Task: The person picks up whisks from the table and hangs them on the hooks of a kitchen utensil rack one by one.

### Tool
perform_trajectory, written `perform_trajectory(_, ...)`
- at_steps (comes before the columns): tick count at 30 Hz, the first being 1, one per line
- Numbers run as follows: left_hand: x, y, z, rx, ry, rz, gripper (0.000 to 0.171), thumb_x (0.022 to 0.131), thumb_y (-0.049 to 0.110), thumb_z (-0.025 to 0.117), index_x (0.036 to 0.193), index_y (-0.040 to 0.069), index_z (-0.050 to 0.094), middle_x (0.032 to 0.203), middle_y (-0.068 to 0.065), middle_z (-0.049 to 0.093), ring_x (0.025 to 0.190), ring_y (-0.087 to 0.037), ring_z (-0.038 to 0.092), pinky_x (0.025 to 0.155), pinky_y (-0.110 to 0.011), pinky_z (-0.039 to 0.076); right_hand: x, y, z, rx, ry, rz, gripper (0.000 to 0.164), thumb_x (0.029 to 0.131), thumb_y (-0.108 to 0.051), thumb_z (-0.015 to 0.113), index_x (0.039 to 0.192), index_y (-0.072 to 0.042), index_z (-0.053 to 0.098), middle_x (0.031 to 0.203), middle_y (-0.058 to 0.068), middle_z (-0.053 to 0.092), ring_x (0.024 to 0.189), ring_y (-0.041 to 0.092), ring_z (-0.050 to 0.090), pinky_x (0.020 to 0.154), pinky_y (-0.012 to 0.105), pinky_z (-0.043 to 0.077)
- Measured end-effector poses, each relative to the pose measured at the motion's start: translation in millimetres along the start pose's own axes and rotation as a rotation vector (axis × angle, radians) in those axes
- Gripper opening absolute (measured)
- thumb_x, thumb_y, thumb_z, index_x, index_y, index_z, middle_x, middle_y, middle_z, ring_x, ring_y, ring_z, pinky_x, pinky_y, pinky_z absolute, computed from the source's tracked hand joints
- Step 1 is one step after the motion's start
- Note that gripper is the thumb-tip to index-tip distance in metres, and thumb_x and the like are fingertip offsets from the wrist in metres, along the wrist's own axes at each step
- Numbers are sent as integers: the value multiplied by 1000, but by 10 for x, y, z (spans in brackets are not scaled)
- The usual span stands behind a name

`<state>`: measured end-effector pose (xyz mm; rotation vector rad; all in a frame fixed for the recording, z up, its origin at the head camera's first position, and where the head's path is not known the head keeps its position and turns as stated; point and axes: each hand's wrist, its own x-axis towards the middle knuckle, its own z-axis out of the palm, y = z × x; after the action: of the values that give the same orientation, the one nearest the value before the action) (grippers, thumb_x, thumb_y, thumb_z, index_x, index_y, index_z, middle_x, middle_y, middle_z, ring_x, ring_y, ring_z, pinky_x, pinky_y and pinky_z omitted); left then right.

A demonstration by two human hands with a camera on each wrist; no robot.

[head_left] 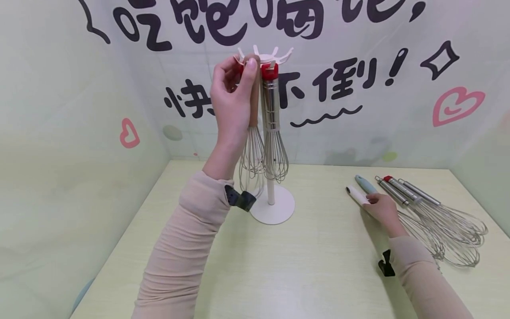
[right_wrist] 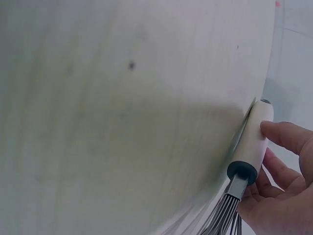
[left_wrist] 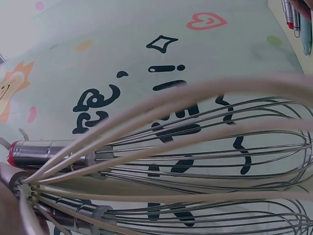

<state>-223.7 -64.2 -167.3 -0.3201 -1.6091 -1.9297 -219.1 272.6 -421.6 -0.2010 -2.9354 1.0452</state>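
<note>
- Head view: the left hand grips the top of the brown-handled whisk, which hangs upright against the white hook stand, just beside a red-topped steel whisk.
- The fingers cover the whisk's upper end, so I cannot tell whether it is caught on a hook.
- To seat it well, the handle is best kept vertical and lowered gently, then let go only once the hook bears the weight.
- The left wrist view shows wire loops close together; keeping them from tangling seems wise, as a sideways tug could tip the stand.
- The right hand pinches the white-handled whisk on the right side of the table, near the blue-handled whisk and the steel whisks.
- A light lift, handle end first, should free its wires from those neighbours; whether it is already raised is unclear.
</note>
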Motion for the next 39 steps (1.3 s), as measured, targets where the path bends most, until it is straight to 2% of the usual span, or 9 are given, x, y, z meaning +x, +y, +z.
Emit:
perform_trajectory(10, 25, -6, -24, -24, -4, -9, 34, 90, 23, 63, 120, 8, 55, 113, -1, 57, 103, -10, 52, 90, -20, 50, 1, 10, -11, -18, -47, 14, 45, 85, -11, 59, 118, 18, 54, 110, 36, 59, 95, 43, 58, 74, 37, 48)
perform_trajectory(17, 34, -14, -29, -26, -13, -9, 34, 90, 23, 62, 120, 8, 55, 110, 0, 56, 100, -10, 52, 88, -21, 50, 7, 25, -7, -10, -59, 34, 43, 87, -10, 58, 120, 17, 53, 113, 36, 58, 98, 44, 57, 80, 43, 49)
perform_trajectory(26, 32, -9, -31, -13, -9, -2, 37, 90, 24, 63, 122, 7, 55, 117, -2, 58, 107, -10, 53, 93, -19, 49, 13, 23, -42, -13, -39, -10, 43, 86, -9, 57, 118, 19, 53, 108, 37, 58, 93, 42, 58, 73, 36, 50)
perform_trajectory(33, 22, -20, -28, 1, -6, 9, 42, 90, 24, 62, 126, 4, 53, 121, -3, 57, 110, -10, 53, 94, -18, 48, -9, -21, -73, 13, -53, -4, 43, 88, -9, 56, 120, 20, 50, 113, 39, 56, 97, 43, 57, 78, 43, 52)
perform_trajectory(39, 23, -29, -25, 3, -5, 11, 43, 90, 24, 62, 127, 4, 52, 121, -3, 57, 110, -10, 53, 94, -18, 48, -31, -119, -106, 59, -72, 24, 46, 91, -9, 55, 125, 21, 46, 119, 40, 51, 99, 43, 56, 71, 34, 53)
